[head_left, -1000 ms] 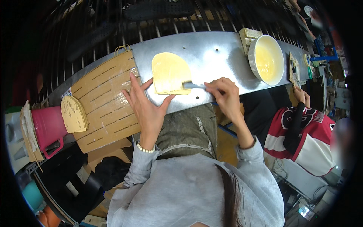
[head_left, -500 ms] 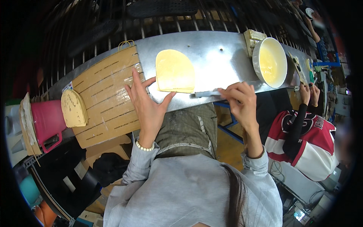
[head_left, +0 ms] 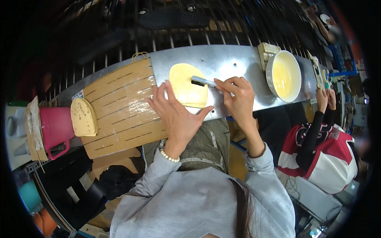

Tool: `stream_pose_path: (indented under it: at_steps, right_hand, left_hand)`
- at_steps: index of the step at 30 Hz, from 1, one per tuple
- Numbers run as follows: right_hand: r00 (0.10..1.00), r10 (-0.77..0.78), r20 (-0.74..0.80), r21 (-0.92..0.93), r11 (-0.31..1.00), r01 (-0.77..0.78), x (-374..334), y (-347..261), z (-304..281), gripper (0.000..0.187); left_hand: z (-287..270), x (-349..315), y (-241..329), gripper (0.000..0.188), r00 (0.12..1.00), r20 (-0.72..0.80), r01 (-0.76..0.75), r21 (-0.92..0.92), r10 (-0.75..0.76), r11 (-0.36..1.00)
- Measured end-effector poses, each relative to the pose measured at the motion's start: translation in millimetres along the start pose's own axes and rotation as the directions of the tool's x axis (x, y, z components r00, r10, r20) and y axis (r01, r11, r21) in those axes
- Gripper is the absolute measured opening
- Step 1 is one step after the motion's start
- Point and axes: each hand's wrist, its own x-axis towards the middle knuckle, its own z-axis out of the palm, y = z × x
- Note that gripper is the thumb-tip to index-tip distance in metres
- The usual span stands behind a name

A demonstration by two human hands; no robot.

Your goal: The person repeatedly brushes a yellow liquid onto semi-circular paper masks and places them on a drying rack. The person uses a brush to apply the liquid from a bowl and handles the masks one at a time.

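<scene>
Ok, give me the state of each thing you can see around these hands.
Left hand: spread, at the edges of the yellow stack
Right hand: closed on the brush
Brush: held, head over the yellow stack
Yellow stack: lying flat, sheets nearly aligned
White bowl: holding pale yellow contents
Cardboard: lying flat
Patchy stack: on the cardboard's left end
Pink jug: contents hidden

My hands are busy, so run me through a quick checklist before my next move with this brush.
1. Brush gripped in right hand: ok.
2. Left hand at the edge of the cream stack: ok.
3. White bowl upright or tilted safely, apart from both hands: apart, ok; steadiness, cannot tell.
4. Bristles loaded: cannot tell, too small.
5. Stack edges flush all round: cannot tell, left hand covers part.
</scene>
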Motion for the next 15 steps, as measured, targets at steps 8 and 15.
stream_pose_path:
  at_steps: [8,15]
  right_hand:
    - [0.976,0.085,-0.198,0.039,0.996,-0.079,27.3,-0.2,11.6,0.022]
    - [0.999,0.009,-0.047,0.043,0.999,-0.007,16.9,-10.0,27.3,0.027]
  left_hand:
    - [6.5,2.5,-2.2,0.130,1.000,-0.010,-0.010,0.052,0.010,0.999]
    - [4.5,-0.1,-4.2,0.128,0.999,-0.018,-0.045,0.028,0.046,0.999]
